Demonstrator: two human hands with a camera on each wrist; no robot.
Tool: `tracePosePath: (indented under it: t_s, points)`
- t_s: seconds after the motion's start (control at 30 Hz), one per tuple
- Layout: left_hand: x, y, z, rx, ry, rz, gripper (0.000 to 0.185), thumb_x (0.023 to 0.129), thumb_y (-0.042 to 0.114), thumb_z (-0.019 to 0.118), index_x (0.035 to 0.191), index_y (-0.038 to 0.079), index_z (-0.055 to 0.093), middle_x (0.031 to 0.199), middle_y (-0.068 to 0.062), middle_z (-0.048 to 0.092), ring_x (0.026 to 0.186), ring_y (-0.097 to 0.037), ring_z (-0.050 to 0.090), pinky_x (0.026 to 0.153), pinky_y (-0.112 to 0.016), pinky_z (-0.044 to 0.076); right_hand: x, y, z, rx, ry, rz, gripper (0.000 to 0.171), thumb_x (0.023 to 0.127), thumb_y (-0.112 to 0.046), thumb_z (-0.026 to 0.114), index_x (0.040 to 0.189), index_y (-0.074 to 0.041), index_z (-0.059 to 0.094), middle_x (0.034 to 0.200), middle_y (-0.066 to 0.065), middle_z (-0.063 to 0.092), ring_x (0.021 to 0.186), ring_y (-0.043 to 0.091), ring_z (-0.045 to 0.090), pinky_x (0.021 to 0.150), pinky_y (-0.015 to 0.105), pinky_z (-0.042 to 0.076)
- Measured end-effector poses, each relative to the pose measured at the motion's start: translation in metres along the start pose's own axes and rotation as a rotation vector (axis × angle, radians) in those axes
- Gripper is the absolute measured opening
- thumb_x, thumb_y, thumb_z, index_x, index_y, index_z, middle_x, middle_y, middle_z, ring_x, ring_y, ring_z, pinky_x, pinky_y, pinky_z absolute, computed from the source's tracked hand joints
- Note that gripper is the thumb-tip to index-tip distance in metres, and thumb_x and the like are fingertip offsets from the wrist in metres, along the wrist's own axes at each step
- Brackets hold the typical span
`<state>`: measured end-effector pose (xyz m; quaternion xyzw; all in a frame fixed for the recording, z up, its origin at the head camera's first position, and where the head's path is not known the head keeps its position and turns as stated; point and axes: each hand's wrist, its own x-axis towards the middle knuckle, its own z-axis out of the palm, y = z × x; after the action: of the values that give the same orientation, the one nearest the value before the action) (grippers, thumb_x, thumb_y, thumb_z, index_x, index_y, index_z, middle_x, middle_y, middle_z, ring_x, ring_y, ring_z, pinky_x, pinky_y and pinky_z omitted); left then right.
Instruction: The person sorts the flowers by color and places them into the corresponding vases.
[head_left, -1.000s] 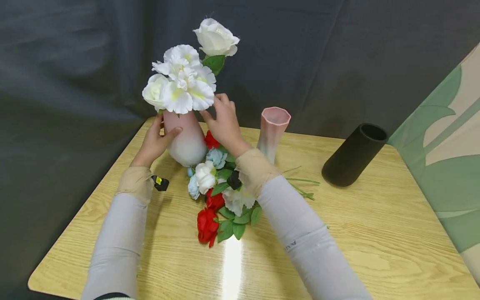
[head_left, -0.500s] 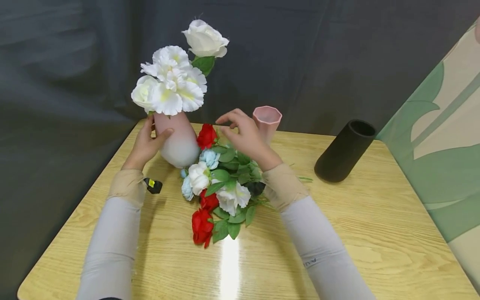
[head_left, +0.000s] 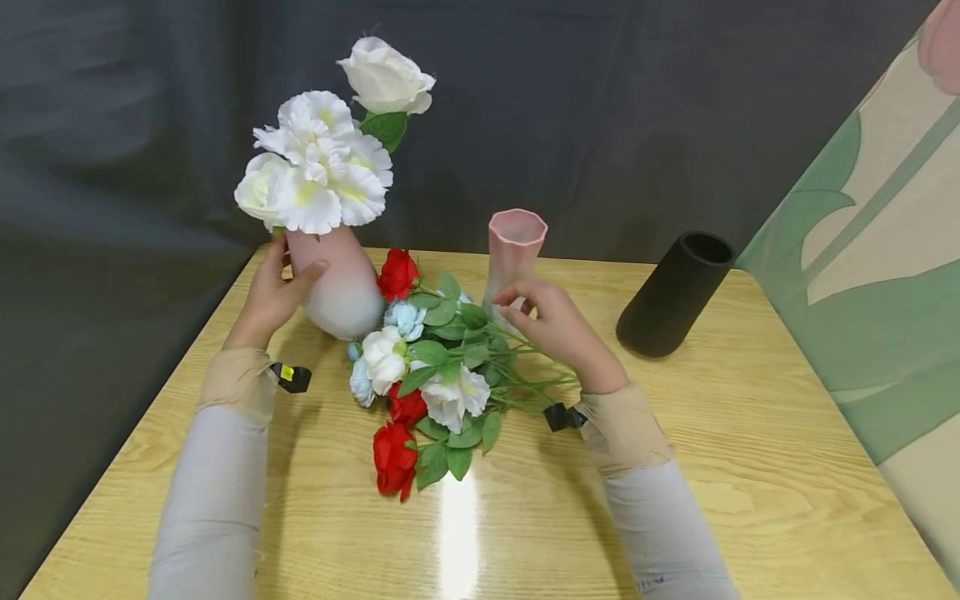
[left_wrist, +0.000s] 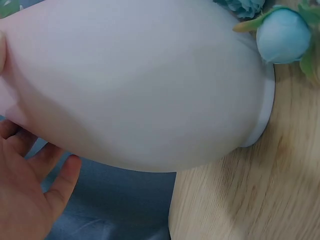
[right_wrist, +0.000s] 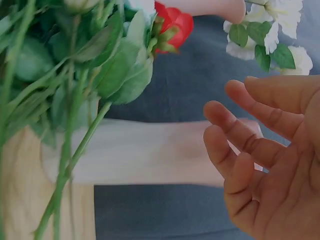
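Nearest us, the wood-grained table (head_left: 337,542) catches a bright streak of light. On it we see a heap of flowers (head_left: 442,387): crumpled red petals, round pale-blue heads, ruffled white ones and pointed green leaves, with thin stems (head_left: 536,387) trailing right. Above the stems hangs the right hand (head_left: 551,321), fingers loosely bent and holding nothing (its palm shows bare in the right wrist view). Farther left, the left hand (head_left: 268,296) clasps the upper body of an egg-shaped vase (head_left: 341,287), which stands just beside the heap, its smooth pink fading to white. Frilly white blooms (head_left: 322,167) crowd its mouth. At right we find a slanted black cylinder vase (head_left: 675,296); behind the right hand, a faceted pink vase (head_left: 513,250). Beyond hangs a dark, creased curtain (head_left: 562,100).
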<state>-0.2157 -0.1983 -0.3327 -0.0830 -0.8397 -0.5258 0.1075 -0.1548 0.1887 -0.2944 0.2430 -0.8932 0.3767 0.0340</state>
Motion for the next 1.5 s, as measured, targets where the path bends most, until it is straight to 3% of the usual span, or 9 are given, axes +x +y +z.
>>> tracePosePath:
  t_s: [0.23, 0.37, 0.57, 0.87, 1.1, 1.5]
  points:
    - [-0.001, 0.006, -0.001, 0.019, 0.02, 0.017, 0.076, 0.099, 0.031, 0.058, 0.16, 0.011, 0.017, 0.156, -0.022, 0.033, 0.137, -0.039, 0.038, 0.102, -0.052, 0.039, -0.018, 0.016, 0.008, -0.015, -0.007, 0.085, 0.021, 0.099, -0.009, 0.06, 0.114, 0.0, 0.071, 0.109, 0.014, 0.069, 0.079, 0.026, 0.056, 0.067, 0.031, 0.046]
    - [0.002, 0.0, -0.001, 0.013, 0.021, 0.024, 0.075, 0.099, 0.033, 0.059, 0.16, 0.014, 0.019, 0.156, -0.019, 0.033, 0.136, -0.038, 0.039, 0.102, -0.052, 0.04, -0.025, 0.026, 0.024, -0.025, -0.005, 0.126, 0.021, 0.099, -0.009, 0.06, 0.113, 0.0, 0.072, 0.108, 0.014, 0.069, 0.076, 0.023, 0.054, 0.063, 0.029, 0.044]
    - [-0.001, 0.0, 0.002, 0.011, 0.023, 0.021, 0.074, 0.099, 0.032, 0.059, 0.159, 0.011, 0.021, 0.154, -0.019, 0.037, 0.134, -0.036, 0.04, 0.102, -0.049, 0.039, -0.031, 0.036, 0.047, -0.074, -0.045, 0.183, 0.022, 0.099, -0.008, 0.06, 0.116, -0.002, 0.071, 0.119, 0.015, 0.068, 0.079, 0.019, 0.057, 0.07, 0.033, 0.049]
    - [0.002, -0.006, 0.005, -0.006, 0.04, 0.028, 0.071, 0.1, 0.023, 0.058, 0.158, 0.006, 0.02, 0.154, -0.022, 0.037, 0.136, -0.037, 0.039, 0.104, -0.052, 0.038, -0.026, 0.036, 0.063, -0.197, 0.012, 0.151, 0.021, 0.095, -0.003, 0.064, 0.115, -0.002, 0.07, 0.113, 0.016, 0.07, 0.103, 0.03, 0.067, 0.087, 0.043, 0.055]
    - [-0.001, -0.003, 0.005, -0.022, 0.04, 0.033, 0.073, 0.1, 0.025, 0.058, 0.159, 0.009, 0.018, 0.157, -0.02, 0.035, 0.137, -0.035, 0.038, 0.106, -0.048, 0.038, -0.024, 0.039, 0.066, -0.257, 0.036, 0.141, 0.019, 0.092, -0.001, 0.066, 0.111, -0.002, 0.072, 0.11, 0.015, 0.069, 0.103, 0.032, 0.066, 0.091, 0.044, 0.054]
    - [0.002, -0.006, 0.006, -0.034, 0.04, 0.017, 0.072, 0.1, 0.023, 0.058, 0.159, 0.009, 0.019, 0.157, -0.018, 0.035, 0.137, -0.032, 0.038, 0.103, -0.038, 0.039, -0.026, 0.046, 0.063, -0.259, 0.159, 0.072, 0.011, 0.091, -0.001, 0.069, 0.1, 0.0, 0.074, 0.103, 0.015, 0.067, 0.092, 0.031, 0.067, 0.081, 0.044, 0.056]
